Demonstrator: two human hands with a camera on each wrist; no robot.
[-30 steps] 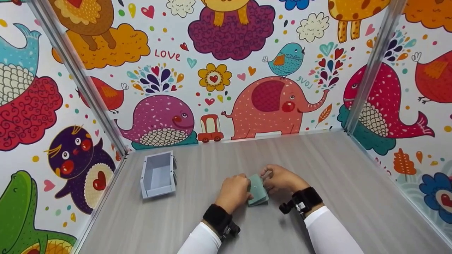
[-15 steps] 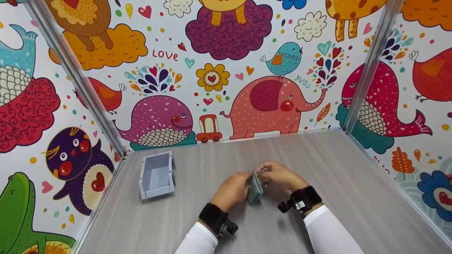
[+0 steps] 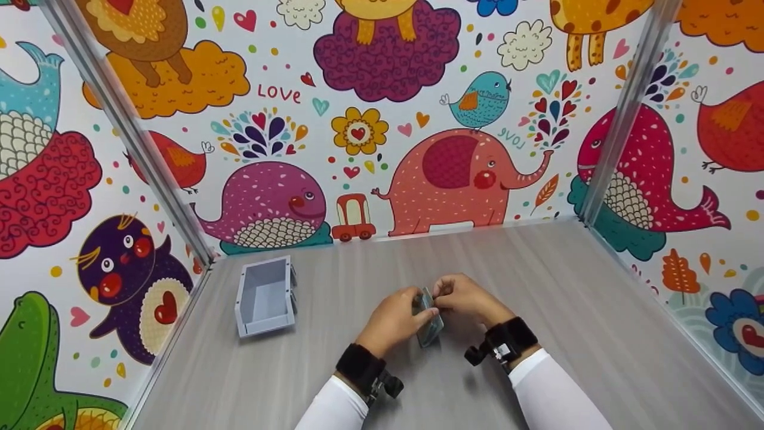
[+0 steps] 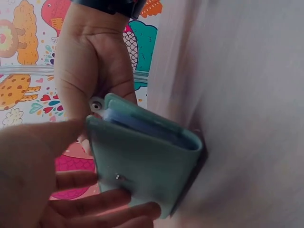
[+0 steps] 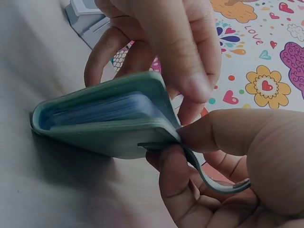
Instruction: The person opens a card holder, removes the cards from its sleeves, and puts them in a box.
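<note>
A small green card holder stands on its spine on the table between both hands. Its covers are slightly parted, and clear bluish sleeves show inside. My left hand holds it from the left, thumb over the upper edge and fingers along the outer cover, where a small metal snap stud shows. From the other side my right hand pinches the base of the closing strap between thumb and fingers. The strap's loose end curves away toward the right palm.
A grey plastic bin sits on the left part of the wood-grain table. Walls printed with cartoon animals enclose the back and sides, with metal posts at the corners.
The card holder has turned from cover-up to nearly edge-on. My left thumb has come over its upper edge, and my right fingers have closed in on the strap side.
</note>
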